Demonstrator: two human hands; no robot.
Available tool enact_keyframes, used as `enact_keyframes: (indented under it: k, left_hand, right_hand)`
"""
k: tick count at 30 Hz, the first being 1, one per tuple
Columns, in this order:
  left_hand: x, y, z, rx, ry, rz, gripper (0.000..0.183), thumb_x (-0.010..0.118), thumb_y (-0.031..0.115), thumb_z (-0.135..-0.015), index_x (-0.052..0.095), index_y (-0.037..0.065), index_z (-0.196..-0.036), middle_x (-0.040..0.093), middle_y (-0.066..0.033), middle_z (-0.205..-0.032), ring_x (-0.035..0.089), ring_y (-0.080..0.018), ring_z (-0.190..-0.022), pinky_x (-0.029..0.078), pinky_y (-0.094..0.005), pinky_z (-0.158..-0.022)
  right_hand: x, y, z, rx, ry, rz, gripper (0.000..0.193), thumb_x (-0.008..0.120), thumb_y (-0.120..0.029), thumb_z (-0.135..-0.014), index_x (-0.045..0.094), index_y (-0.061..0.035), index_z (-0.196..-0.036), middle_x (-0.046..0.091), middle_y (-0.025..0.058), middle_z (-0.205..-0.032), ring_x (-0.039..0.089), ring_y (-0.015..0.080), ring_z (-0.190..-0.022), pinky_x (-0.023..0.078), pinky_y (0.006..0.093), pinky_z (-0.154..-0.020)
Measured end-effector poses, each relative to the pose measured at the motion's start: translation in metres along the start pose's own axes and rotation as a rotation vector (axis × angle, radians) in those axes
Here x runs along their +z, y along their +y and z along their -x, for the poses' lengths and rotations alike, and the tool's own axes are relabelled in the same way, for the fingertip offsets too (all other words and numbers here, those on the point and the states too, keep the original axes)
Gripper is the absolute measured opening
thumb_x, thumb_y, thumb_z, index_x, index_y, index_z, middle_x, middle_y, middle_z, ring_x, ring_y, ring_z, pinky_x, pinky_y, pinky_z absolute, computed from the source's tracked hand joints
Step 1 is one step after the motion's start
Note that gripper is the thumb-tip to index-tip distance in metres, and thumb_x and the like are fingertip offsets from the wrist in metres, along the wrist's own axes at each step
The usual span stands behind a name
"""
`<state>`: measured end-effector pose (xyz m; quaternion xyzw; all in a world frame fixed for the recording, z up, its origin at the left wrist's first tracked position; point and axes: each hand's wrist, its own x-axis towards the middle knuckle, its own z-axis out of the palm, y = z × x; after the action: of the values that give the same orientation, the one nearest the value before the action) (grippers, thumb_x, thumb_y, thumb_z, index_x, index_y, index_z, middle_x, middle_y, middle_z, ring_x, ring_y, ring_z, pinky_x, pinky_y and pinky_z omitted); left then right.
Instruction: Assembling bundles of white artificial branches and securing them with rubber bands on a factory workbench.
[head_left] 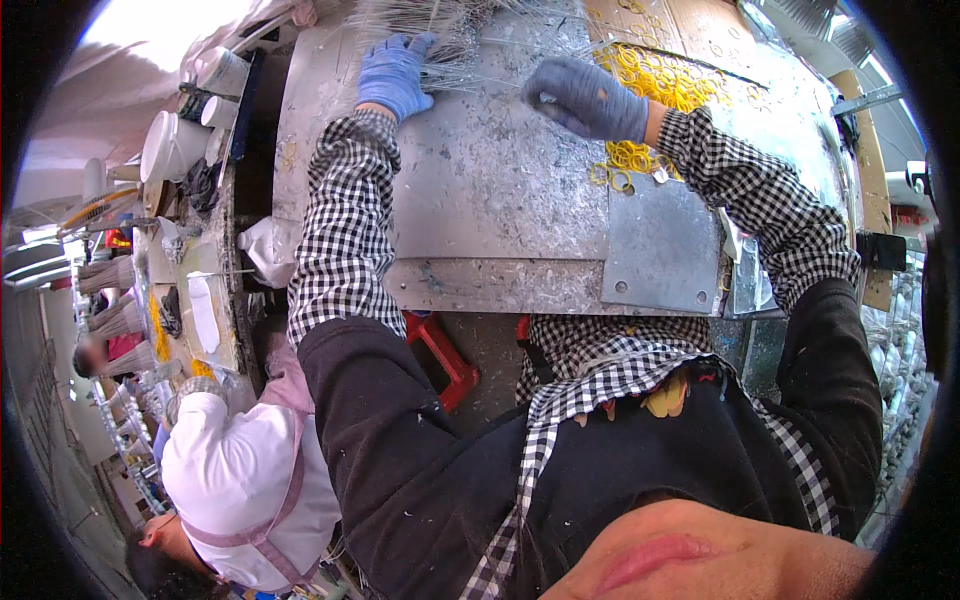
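At upper centre we see a dull grey metal worktop (pixel 500 190), scuffed and speckled. Right of centre, a metal plate (pixel 655 250) looks smoother and satiny. Thin strands (pixel 440 20) at the top edge have a glossy shine; we cannot tell wire from plastic. The yellow rings (pixel 680 85), upper right, look smooth, like plastic or rubber. We see matt cloth in the left glove (pixel 395 78), right glove (pixel 595 102) and crinkled sleeves (pixel 345 220).
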<state>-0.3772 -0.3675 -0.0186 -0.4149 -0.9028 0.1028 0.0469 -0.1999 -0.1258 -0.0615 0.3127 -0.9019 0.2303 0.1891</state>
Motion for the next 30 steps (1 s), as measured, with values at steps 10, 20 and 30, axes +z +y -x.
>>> enact_keyframes:
  k: [10,20,30]
  left_hand:
    - [0.032,0.0,-0.007,-0.098,0.24,-0.009,0.106,0.085,0.035,-0.063,0.031,0.006,-0.15,0.053,-0.0161,-0.135,0.051,-0.0339,-0.124,0.044,-0.043,-0.104]
    - [0.009,0.024,0.065,-0.205,0.046,-0.024,0.056,0.08,0.028,-0.066,0.061,0.01,-0.115,0.057,-0.012,-0.123,0.054,-0.031,-0.116,0.045,-0.0457,-0.093]
    - [0.032,-0.018,0.113,-0.086,0.062,0.053,0.07,0.08,0.026,-0.066,0.053,0.012,-0.13,0.056,-0.0084,-0.129,0.051,-0.0261,-0.123,0.031,-0.0459,-0.109]
  right_hand:
    - [0.016,0.041,-0.07,0.629,0.11,0.342,0.044,0.067,-0.016,-0.083,0.059,-0.0031,-0.125,0.066,0.0196,-0.114,0.065,0.0339,-0.097,0.052,0.0452,-0.088]
    - [0.047,0.019,-0.065,0.078,0.141,0.225,0.032,0.062,-0.016,-0.089,0.056,-0.0112,-0.119,0.063,0.0127,-0.104,0.063,0.033,-0.092,0.052,0.0439,-0.082]
    - [0.009,0.07,-0.034,0.148,-0.067,0.216,0.045,0.068,-0.024,-0.081,0.061,-0.0081,-0.123,0.067,0.0189,-0.106,0.063,0.0372,-0.09,0.051,0.0489,-0.084]
